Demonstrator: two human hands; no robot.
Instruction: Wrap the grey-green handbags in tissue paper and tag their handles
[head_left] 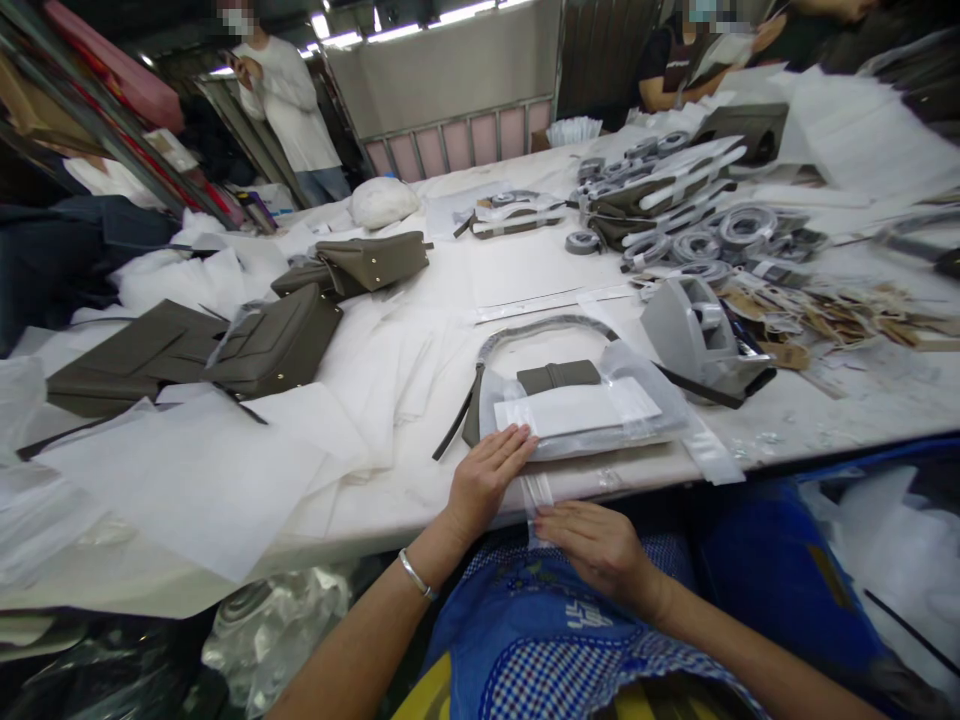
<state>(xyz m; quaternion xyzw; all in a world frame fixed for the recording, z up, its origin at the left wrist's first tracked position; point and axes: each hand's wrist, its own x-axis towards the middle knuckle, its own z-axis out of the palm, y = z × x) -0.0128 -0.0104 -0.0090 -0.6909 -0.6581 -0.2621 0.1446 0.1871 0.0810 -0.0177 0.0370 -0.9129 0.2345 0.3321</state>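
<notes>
A dark olive handbag (472, 415) lies at the table's front edge, partly wrapped in white tissue and translucent film, its covered handle arching at the back. Across its front a white sheet (592, 408) is fixed with clear tape. My left hand (491, 475) presses flat on the wrap's lower left corner, fingers stretched together. Just below, over the edge, my right hand (600, 550) is closed on the end of a clear tape strip (537, 492), which runs up to the wrapped bag.
Right of the bag stands a grey tape dispenser (690, 325). Behind it are wrapped straps (697, 243) and stacked bag parts (652, 200). Olive handbags (277, 340) and paper sheets (187, 470) lie left. A blue bin (772, 560) stands below. Two people are across the table.
</notes>
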